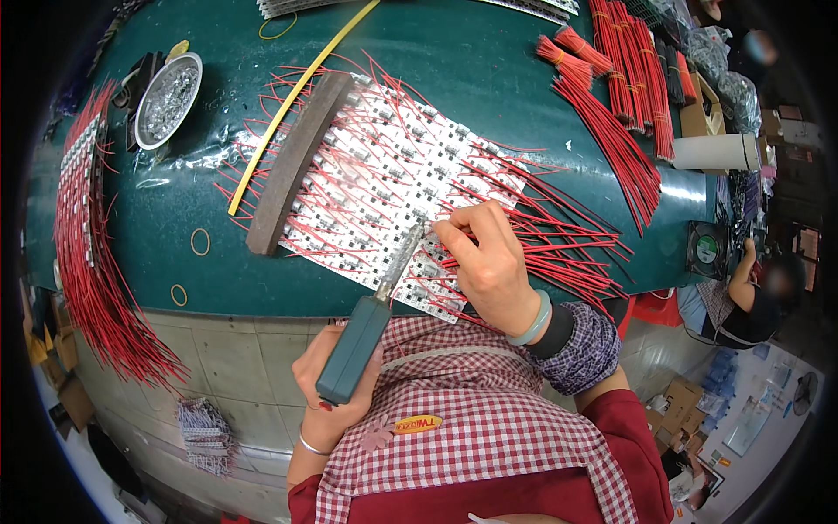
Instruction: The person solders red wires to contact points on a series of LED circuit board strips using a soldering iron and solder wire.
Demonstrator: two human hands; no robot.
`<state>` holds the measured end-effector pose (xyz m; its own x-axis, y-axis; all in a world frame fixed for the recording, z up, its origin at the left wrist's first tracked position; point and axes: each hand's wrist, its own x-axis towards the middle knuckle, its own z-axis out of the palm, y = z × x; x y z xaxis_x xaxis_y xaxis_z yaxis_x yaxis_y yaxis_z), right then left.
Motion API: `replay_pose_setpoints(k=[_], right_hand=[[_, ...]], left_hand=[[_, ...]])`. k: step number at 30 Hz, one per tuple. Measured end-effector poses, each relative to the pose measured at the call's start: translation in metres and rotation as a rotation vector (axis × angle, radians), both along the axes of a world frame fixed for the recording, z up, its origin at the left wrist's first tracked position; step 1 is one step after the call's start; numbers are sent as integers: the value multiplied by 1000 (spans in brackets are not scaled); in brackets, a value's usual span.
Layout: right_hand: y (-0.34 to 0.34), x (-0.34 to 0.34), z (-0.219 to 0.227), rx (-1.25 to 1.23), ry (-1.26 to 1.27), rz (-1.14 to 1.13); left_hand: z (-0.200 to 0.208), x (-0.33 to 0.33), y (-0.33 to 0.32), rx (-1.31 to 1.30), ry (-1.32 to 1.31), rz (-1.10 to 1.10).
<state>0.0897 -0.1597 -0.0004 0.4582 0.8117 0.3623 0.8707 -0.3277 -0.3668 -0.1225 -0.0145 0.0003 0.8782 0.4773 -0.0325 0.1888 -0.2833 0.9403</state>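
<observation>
Left hand [312, 371] wrapped round the iron [353, 348], its tip down at the boards [371, 188] by the desk's [229, 288] near edge! Right hand [491, 258], thumb and finger bunched just beside that tip; whether they grip a red wire [559, 264], I can't tell. A bar [299, 166] lies across the boards.

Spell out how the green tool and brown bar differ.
The tool is in the left hand; the bar lies across the boards. The tool has a green handle and silvery shaft; the bar is brown. The tool narrows toward one end; the bar stays fairly even. Both are elongated.
</observation>
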Motion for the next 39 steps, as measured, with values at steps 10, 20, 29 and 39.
replay_pose_setpoints(k=[10,20,29,39], right_hand=[[1,-1,2,-10,-7,3],[1,-5,0,12,-9,0],[1,-6,-1,7,-38,17],[1,-6,-1,-7,-43,18]], left_hand=[[0,-4,-4,68,-62,56],[-3,-5,-6,10,-26,38],[-1,0,-4,-15,-49,52],[4,1,-1,-8,-32,20]])
